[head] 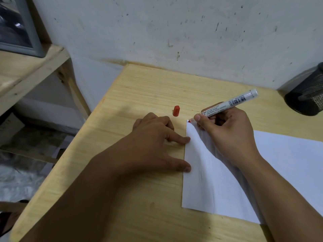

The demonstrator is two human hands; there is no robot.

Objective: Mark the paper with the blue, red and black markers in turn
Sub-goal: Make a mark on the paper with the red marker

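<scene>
head view | right hand point(225, 130) is gripping the red marker point(229, 105) low on its barrel, tip touching the paper point(288, 163) at its far-left corner | left hand point(157, 142) is holding nothing, fingertips pinning the paper's left edge | red cap point(176, 110) is lying on the table point(139, 88) just beyond | paper looks light, limp, likely to slide; marker rigid, best held near the tip

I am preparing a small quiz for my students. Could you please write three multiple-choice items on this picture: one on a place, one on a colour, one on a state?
1. Where does the loose cap lie?
A. on the table
B. on the paper
C. in the mesh cup

2. What colour is the marker tip?
A. blue
B. red
C. black

3. What is the left hand doing?
A. gripping the cap
B. lifted away
C. resting at the paper edge

Answers: 1 A, cap sits on bare wood beyond the paper; 2 B, red tip at the corner; 3 C, fingertips touch the edge.
</scene>
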